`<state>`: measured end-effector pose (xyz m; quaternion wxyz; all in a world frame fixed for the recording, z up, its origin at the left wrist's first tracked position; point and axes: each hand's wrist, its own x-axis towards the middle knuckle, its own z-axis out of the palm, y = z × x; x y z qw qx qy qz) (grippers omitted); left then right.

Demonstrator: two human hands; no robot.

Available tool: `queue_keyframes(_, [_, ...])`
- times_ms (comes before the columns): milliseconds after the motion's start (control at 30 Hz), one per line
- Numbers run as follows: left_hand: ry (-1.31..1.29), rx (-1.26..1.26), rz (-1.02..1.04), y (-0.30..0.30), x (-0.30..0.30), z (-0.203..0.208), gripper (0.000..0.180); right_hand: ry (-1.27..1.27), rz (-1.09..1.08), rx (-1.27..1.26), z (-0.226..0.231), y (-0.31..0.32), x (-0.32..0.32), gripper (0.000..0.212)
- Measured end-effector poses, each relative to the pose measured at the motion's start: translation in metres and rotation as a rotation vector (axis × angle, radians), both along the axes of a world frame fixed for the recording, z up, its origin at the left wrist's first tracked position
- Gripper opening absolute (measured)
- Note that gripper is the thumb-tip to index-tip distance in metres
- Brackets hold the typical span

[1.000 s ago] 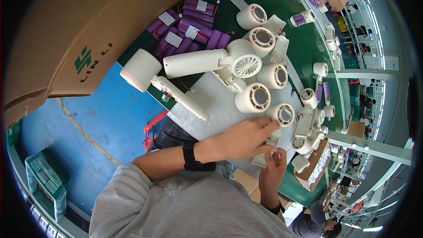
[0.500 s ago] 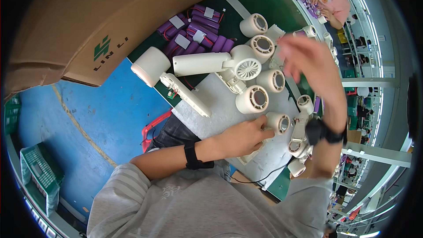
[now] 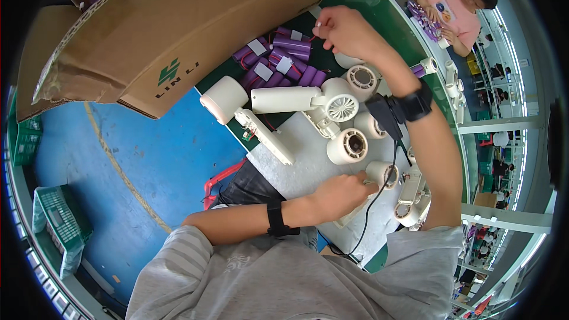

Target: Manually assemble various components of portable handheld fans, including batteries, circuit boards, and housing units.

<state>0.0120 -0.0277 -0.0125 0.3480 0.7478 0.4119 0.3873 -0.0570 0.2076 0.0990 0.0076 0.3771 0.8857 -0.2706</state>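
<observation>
- At the far-right end of the purple battery packs, right hand: thumb and fingers close together beside a red lead. Small white tip shows there; can't tell if it's gripped.
- Near middle of the table, left hand: fingers curled, apparently grasping the white fan, whose head sits just far-right of them. Contact partly hidden.
- Step, my read: left steadies fan, right picks at a pack's lead.
- Next move calls for a sure pinch, clear of neighbouring leads.
- Packs lie just left and near of right fingers, well apart from fan.
</observation>
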Motion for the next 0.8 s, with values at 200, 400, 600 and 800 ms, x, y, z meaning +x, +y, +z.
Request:
queue_keyframes(200, [0.064,-0.028,0.111,-0.005,0.022,0.003,0.032,0.517,-0.054,0.286,0.057,-0.063,0.074,0.012])
queue_keyframes(400, [0.161,-0.093,0.125,-0.003,0.021,0.020,0.035,1.068,-0.673,0.458,0.081,-0.153,0.178,0.020])
queue_keyframes(600, [-0.136,-0.211,0.096,0.006,0.007,0.012,0.024,1.238,-0.762,-0.697,-0.013,-0.194,0.276,0.024])
queue_keyframes(800, [-0.250,-0.506,0.009,0.015,-0.004,0.018,0.016,0.553,-0.808,-0.089,-0.060,-0.234,0.267,0.014])
